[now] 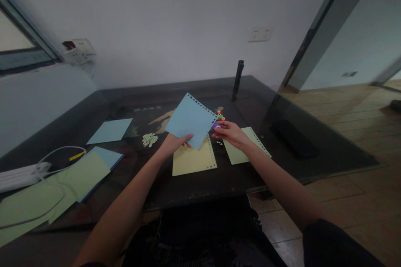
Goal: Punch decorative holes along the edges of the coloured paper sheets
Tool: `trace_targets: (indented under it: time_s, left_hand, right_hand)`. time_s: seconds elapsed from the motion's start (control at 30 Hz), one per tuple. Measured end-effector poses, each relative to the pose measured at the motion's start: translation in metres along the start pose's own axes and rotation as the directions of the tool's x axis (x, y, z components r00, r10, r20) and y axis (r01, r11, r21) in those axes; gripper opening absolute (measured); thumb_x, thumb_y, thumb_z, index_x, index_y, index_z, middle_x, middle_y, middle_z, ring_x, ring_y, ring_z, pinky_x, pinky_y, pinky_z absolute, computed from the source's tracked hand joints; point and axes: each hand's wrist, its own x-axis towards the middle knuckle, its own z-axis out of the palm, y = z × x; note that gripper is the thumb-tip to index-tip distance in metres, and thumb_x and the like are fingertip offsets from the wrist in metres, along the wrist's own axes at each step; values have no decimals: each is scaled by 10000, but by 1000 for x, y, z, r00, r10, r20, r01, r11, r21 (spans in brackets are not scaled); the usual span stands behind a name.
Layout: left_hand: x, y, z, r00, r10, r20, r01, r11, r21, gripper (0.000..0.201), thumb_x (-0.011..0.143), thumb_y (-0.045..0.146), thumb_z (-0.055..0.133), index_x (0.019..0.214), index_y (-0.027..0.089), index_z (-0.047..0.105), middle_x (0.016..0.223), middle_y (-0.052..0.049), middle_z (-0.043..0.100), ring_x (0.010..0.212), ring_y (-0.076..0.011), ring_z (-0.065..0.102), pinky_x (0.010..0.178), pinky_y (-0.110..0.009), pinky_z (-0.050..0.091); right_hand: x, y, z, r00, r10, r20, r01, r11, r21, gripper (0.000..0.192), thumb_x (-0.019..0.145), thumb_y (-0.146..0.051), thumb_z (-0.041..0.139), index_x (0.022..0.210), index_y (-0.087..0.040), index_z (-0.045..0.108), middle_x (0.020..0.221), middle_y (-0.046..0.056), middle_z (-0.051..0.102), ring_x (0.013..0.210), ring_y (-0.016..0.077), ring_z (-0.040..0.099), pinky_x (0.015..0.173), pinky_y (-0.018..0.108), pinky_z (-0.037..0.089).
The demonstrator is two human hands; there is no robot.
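Dark glass-topped table (300, 162) set against a pale wall, with wood flooring to the right and a window frame at far left.

Item 1: left hand (171, 144), raised above the table, grip closed on the lower edge of a blue sheet (191, 120). The sheet is held tilted, clear of the table, with a row of punched holes along its upper right edge.

Item 2: right hand (231, 132), near the right corner of the blue sheet, fingers curled around a small purple punch (216, 125); how firmly it is gripped cannot be told.

Item 3: yellow sheet (193, 160), flat on the table directly beneath the blue sheet, punched holes along its right and lower edges.

Item 4: pale green sheet (242, 150), flat under the right wrist, holes along its right edge.

Item 5: small coloured punches (219, 115), red and green, clustered just behind the right hand.

Item 6: pile of paper dots (149, 139), left of the left hand; a few more dots (219, 143) lie between the yellow and green sheets.

Item 7: second blue sheet (110, 130), flat, further left.

Item 8: stack of green and blue sheets (84, 173) at near left, crossed by a white cable (59, 150) leading to a white power strip (21, 174).

Item 9: dark upright cylinder (238, 79) at the back edge of the table.

Item 10: flat black object (293, 137) at right, well apart from the hands.
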Motion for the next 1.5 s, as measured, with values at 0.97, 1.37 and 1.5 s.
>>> trace_targets:
  time_s: [0.97,1.37,1.5]
  left_hand:
    - [-3,7,0,1000,0,-8,0,1000,-5,208,711,333,665,757,133,634,578,-61,633,636,-195,588,587,-287,458]
    - [-2,4,1,1000,9,-2,-9,1000,5,213,714,334,666,763,130,627,596,-61,644,665,-197,600,633,-299,472]
    - [-3,5,2,1000,-1,21,1,1000,-3,218,708,331,670,786,131,629,616,-62,655,680,-201,610,626,-297,478]
  right_hand:
    - [-2,-2,1,1000,15,8,-15,1000,-17,277,677,-232,772,906,-181,624,896,60,671,682,138,670,656,271,591]
    - [-2,-1,3,1000,5,-12,-5,1000,-6,305,656,-236,780,906,-173,618,879,50,670,665,138,673,635,258,574]
    - [-4,-4,4,1000,19,-18,-20,999,-37,311,649,-238,782,900,-164,613,853,46,673,665,129,664,597,236,548]
